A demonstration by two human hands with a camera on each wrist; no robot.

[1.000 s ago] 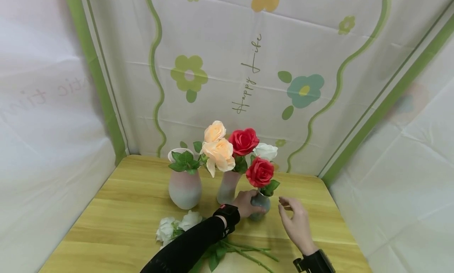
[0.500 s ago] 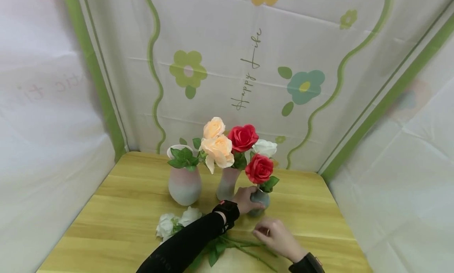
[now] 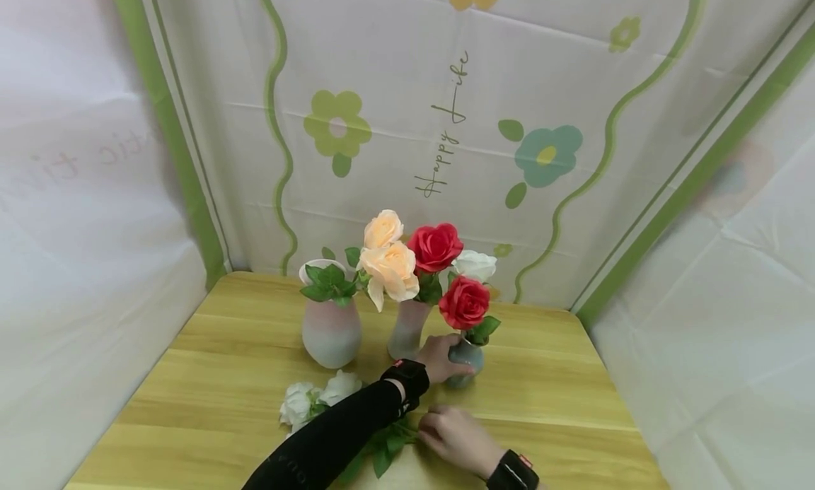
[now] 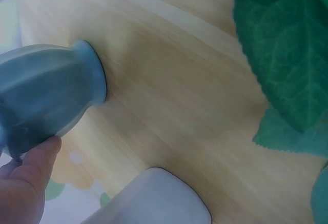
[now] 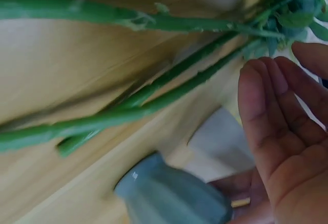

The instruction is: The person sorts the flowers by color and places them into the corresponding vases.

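Observation:
A small blue-grey vase (image 3: 470, 366) stands on the table and holds a red rose (image 3: 465, 302) and a white rose (image 3: 476, 265). My left hand (image 3: 438, 359) grips this vase from its left side; in the left wrist view, a finger lies against the vase body (image 4: 41, 88). Lower down, my right hand (image 3: 460, 439) is at the stems of several white roses (image 3: 298, 403) lying on the table. In the right wrist view, its fingers are loosely bent close to the green stems (image 5: 189, 25), with a gap to the thumb. My left sleeve hides part of the lying flowers.
A round pink-and-white vase (image 3: 332, 334) with peach roses (image 3: 390, 271) stands at the left. Between the vases is a slimmer pink-and-grey vase (image 3: 409, 331) with a red rose (image 3: 436, 247). A printed curtain (image 3: 395, 73) encloses the wooden table (image 3: 191, 391).
My right hand has moved left and down, from beside the small vase to the leafy part of the lying stems. My left hand keeps its grip on the vase.

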